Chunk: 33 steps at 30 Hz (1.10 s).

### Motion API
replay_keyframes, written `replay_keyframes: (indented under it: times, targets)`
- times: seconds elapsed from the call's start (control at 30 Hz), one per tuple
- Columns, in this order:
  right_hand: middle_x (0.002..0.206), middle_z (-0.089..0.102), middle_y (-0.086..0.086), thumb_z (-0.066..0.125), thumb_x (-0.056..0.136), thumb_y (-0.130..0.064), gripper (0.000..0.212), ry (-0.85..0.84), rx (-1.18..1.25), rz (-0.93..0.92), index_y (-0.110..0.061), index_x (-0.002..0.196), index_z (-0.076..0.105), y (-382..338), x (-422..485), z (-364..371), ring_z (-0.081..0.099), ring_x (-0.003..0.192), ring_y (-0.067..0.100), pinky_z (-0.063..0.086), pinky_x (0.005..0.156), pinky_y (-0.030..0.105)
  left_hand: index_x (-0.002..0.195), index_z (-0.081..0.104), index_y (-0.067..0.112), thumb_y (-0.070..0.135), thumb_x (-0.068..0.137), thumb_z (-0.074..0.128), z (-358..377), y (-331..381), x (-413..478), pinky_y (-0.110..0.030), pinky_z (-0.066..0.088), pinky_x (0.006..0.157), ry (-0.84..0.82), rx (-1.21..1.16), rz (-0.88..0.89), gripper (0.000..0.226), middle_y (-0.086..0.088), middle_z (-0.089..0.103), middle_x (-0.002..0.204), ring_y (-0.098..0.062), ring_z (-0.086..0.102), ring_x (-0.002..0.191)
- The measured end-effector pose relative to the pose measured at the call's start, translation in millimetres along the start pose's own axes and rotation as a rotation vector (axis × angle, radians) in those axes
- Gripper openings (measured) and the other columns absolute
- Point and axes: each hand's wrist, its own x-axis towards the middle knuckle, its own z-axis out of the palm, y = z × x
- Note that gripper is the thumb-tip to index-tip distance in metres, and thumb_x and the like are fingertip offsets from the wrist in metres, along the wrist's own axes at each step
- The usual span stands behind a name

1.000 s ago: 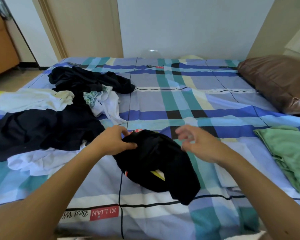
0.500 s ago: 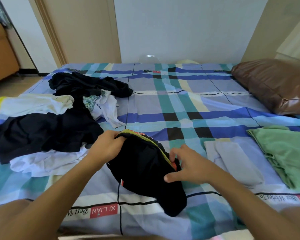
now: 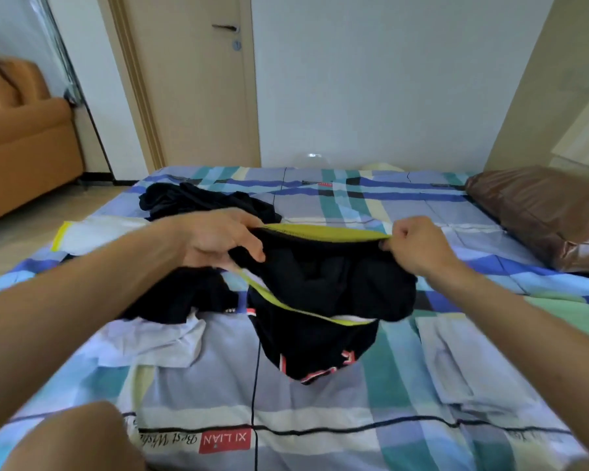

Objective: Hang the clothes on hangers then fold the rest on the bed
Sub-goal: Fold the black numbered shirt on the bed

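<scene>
The bed (image 3: 320,419) filled the lower half of the view, covered by a plaid sheet in blue, teal, lavender and cream with thin black lines. A red label (image 3: 224,442) reading "XI LIAN" sat on it at six o'clock.

At the centre, both hands held up a black garment (image 3: 320,287) with yellow-green trim. The left hand (image 3: 218,239) gripped the trim at nine o'clock, its fingers curled over the black cloth. The right hand (image 3: 415,246) pinched the same trim at three o'clock, its fingers closed into a fist. The trim was stretched between them. The rest of the garment hung down toward the sheet, red markings showing at its lower end; whether it touched the sheet could not be told.

Behind the left hand, at eleven o'clock, lay a heap of dark clothes (image 3: 201,202). A white cloth with a yellow edge (image 3: 92,232) lay at ten o'clock and a crumpled white garment (image 3: 157,338) at eight. A flat pale lavender cloth (image 3: 456,362) lay at four o'clock, a green cloth (image 3: 575,317) beyond it at the bed's edge, and a brown pillow (image 3: 541,212) at two.

Past the bed stood a pale wall (image 3: 371,79) at twelve o'clock, a beige door (image 3: 191,79) with a dark handle (image 3: 225,27) at eleven, and an orange sofa (image 3: 24,141) at ten.
</scene>
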Motion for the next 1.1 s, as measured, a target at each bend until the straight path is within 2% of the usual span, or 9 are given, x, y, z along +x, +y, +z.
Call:
replay_keyframes:
  times: [0.17, 0.3, 0.4, 0.53, 0.67, 0.73, 0.8, 0.97, 1.1]
  targets:
    - [0.058, 0.055, 0.011, 0.057, 0.083, 0.001, 0.017, -0.142, -0.519, -0.106, -0.002, 0.067, 0.061, -76.3, 58.0, -76.6, 0.059, 0.062, 0.033, 0.04, 0.049, 0.024, 0.072, 0.057, 0.013, 0.0, 0.081, 0.064, -42.2, 76.7, 12.2, -0.029, 0.035, 0.06, 0.405, 0.753, 0.045, 0.017, -0.007, 0.051, 0.071, -0.026, 0.046, 0.073]
    - [0.053, 0.056, 0.008, 0.043, 0.094, 0.0, 0.018, -0.254, -0.675, -0.114, -0.002, 0.08, 0.056, -144.1, 71.2, -125.6, 0.05, 0.05, 0.026, 0.038, 0.041, 0.018, 0.077, 0.053, 0.006, 0.006, 0.087, 0.053, -56.9, 139.1, 9.5, -0.028, 0.038, 0.054, 0.591, 1.187, -0.004, 0.01, -0.01, 0.056, 0.075, -0.026, 0.051, 0.067]
    - [0.057, 0.049, 0.008, 0.046, 0.099, -0.001, 0.022, -0.233, -0.521, -0.111, -0.006, 0.078, 0.048, -181.0, 78.2, -154.3, 0.05, 0.049, 0.019, 0.039, 0.047, 0.023, 0.07, 0.046, 0.007, 0.006, 0.092, 0.051, -70.9, 190.1, -0.1, -0.026, 0.033, 0.045, 0.648, 0.968, 0.011, 0.022, -0.01, 0.048, 0.061, -0.022, 0.04, 0.048]
    - [0.061, 0.053, 0.008, 0.054, 0.097, -0.001, 0.021, -0.072, -0.175, -0.17, -0.007, 0.077, 0.055, -208.2, 85.0, -171.0, 0.048, 0.05, 0.017, 0.044, 0.045, 0.024, 0.09, 0.053, 0.009, 0.014, 0.094, 0.061, -83.2, 233.8, -7.3, -0.026, 0.044, 0.053, 0.677, 0.441, 0.214, 0.01, -0.009, 0.054, 0.078, -0.02, 0.049, 0.06]
    - [0.073, 0.062, 0.012, 0.051, 0.098, 0.003, 0.021, -0.135, -0.117, -0.04, -0.005, 0.08, 0.058, -174.9, 87.2, -143.8, 0.063, 0.059, 0.02, 0.056, 0.045, 0.023, 0.095, 0.052, 0.004, 0.011, 0.102, 0.047, -82.7, 201.6, 1.5, -0.029, 0.045, 0.056, 0.509, 0.519, -0.059, 0.012, -0.011, 0.053, 0.074, -0.02, 0.045, 0.057]
    - [0.07, 0.064, 0.019, 0.044, 0.102, 0.002, 0.023, -0.245, -0.167, 0.115, 0.001, 0.083, 0.058, -154.2, 87.1, -132.1, 0.067, 0.055, 0.025, 0.061, 0.051, 0.032, 0.094, 0.056, 0.0, 0.012, 0.105, 0.039, -86.7, 179.5, 4.3, -0.028, 0.049, 0.05, 0.506, 0.515, -0.187, 0.023, -0.011, 0.058, 0.075, -0.019, 0.049, 0.055]
    - [0.067, 0.061, 0.018, 0.043, 0.103, 0.001, 0.025, -0.234, -0.116, 0.18, 0.001, 0.081, 0.055, -148.6, 89.8, -133.9, 0.063, 0.052, 0.023, 0.057, 0.043, 0.027, 0.103, 0.061, -0.003, 0.013, 0.105, 0.037, -89.4, 173.6, 1.8, -0.027, 0.052, 0.046, 0.531, 0.522, -0.215, 0.029, -0.014, 0.064, 0.088, -0.021, 0.057, 0.059]
    - [0.067, 0.04, 0.009, 0.043, 0.103, 0.001, 0.031, 0.026, 0.13, 0.036, -0.011, 0.074, 0.042, -210.6, 111.2, -173.7, 0.039, 0.055, 0.017, 0.035, 0.03, 0.014, 0.087, 0.058, -0.001, 0.013, 0.107, 0.039, -101.5, 233.8, -35.5, -0.026, 0.053, 0.043, 0.664, 0.555, -0.068, 0.031, -0.012, 0.064, 0.061, -0.021, 0.059, 0.053]
    - [0.089, 0.056, 0.013, 0.055, 0.097, -0.008, 0.003, 0.343, 0.216, -0.21, -0.006, 0.095, 0.057, -281.0, 129.3, -225.4, 0.056, 0.071, 0.024, 0.046, 0.051, 0.028, 0.086, 0.055, 0.007, 0.013, 0.104, 0.036, -126.4, 305.2, -71.4, -0.022, 0.048, 0.041, 0.851, 0.529, 0.13, 0.027, -0.005, 0.057, 0.053, -0.016, 0.051, 0.045]
